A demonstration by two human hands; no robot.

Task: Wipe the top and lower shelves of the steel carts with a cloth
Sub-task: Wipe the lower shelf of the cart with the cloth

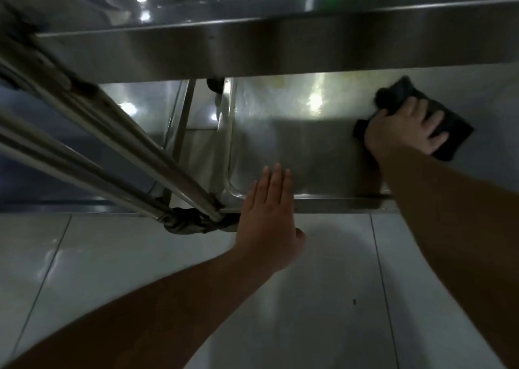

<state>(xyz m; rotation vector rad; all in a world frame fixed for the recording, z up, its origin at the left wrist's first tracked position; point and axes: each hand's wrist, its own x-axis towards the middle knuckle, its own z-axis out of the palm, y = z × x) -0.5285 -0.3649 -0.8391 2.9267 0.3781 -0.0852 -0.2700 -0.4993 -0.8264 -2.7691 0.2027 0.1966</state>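
Our left hand was flat, fingers straight, hovering at the lower shelf's front rim by the legs, holding nothing. Further right, our right hand pressed the dark cloth down on that shelf, fingers spread. So we were mid lower-shelf wipe; next we'd probably need to drag the cloth leftward.
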